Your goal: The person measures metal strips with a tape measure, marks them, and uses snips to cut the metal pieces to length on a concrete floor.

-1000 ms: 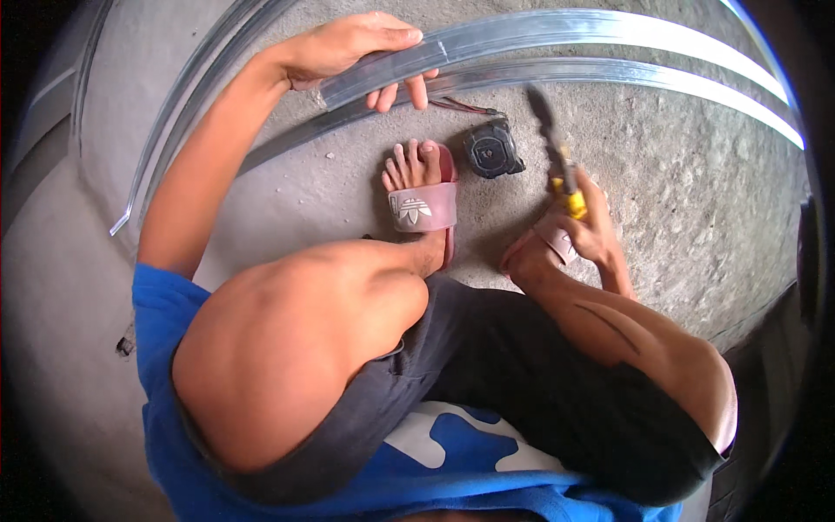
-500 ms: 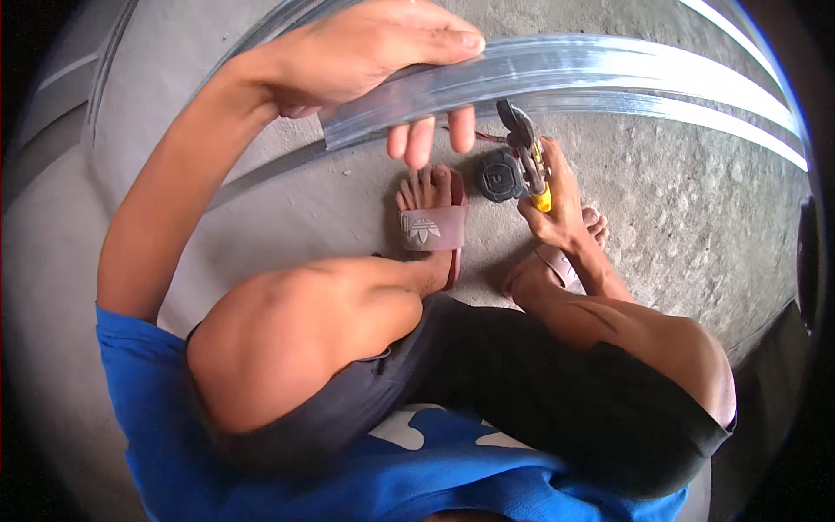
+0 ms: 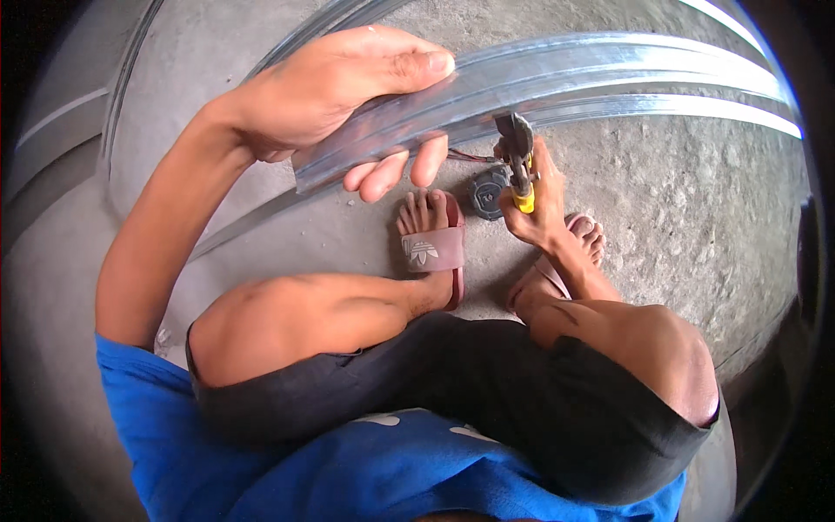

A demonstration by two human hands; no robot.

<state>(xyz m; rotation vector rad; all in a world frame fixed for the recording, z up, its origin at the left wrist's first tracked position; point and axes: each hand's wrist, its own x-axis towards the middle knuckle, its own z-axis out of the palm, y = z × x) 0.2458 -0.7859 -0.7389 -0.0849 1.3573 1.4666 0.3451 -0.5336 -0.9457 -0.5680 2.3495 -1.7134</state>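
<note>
My left hand (image 3: 348,100) is closed around a long silvery metal channel (image 3: 626,65) near its left end, thumb on top and fingertips curling out below. The channel runs off to the right. My right hand (image 3: 541,196) grips a pair of tin snips (image 3: 518,157) with yellow on the handle. The dark blades point up at the channel's lower edge; whether they touch the metal I cannot tell.
Behind the snips, a black, roundish device (image 3: 489,193) stands on the concrete floor (image 3: 678,217), with thin red and dark wires (image 3: 470,157) near it. More metal channels (image 3: 670,106) lie beyond. My sandalled feet (image 3: 432,248) are just below.
The channel's left end has moved left and down with my left hand. My right hand and the snips have shifted slightly left, and the blades look closer together.
</note>
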